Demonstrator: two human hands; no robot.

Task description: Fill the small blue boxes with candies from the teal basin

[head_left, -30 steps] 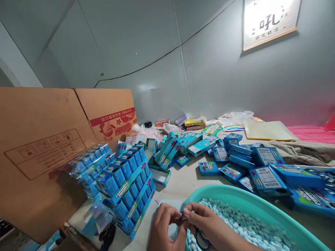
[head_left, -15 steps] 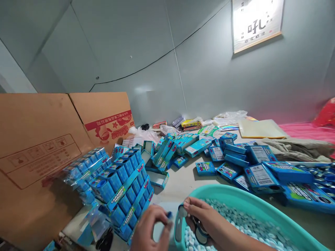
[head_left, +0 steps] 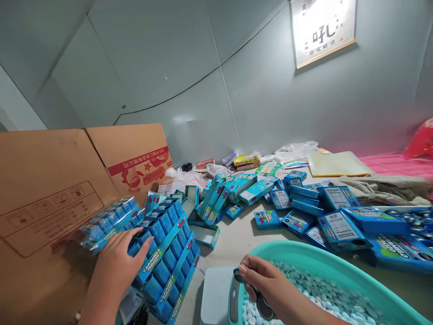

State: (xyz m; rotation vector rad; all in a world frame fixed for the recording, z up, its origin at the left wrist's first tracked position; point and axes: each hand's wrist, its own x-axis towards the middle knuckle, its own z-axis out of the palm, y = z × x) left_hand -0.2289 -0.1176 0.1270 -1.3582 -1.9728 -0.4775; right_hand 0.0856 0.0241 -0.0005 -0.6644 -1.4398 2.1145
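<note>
My left hand (head_left: 117, 262) is at the near corner of a stack of blue display trays (head_left: 174, 257) lettered "CARAMELO MACIZO". Its thumb and fingers close around a small blue box (head_left: 134, 247) in the top tray. My right hand (head_left: 267, 282) is over the rim of a teal basin (head_left: 287, 247) holding many pale round candies (head_left: 324, 289). Between its thumb and finger is a small dark disc (head_left: 238, 275). Under the palm are more dark, shiny round pieces (head_left: 263, 309), partly hidden by the hand; their exact kind is unclear.
A large cardboard carton (head_left: 50, 189) stands at left, beside a plastic-wrapped blue pack (head_left: 108, 223). Blue cartons (head_left: 340, 230) lie heaped behind the basin and along the table. A whitish lid or box (head_left: 214, 293) sits left of the basin. Grey cloth (head_left: 382, 189) lies at back right.
My left hand has moved left, from beside the basin to the stack of trays; the small blue-tipped piece it pinched is out of sight. My right hand stays by the rim. The view has shifted slightly.
</note>
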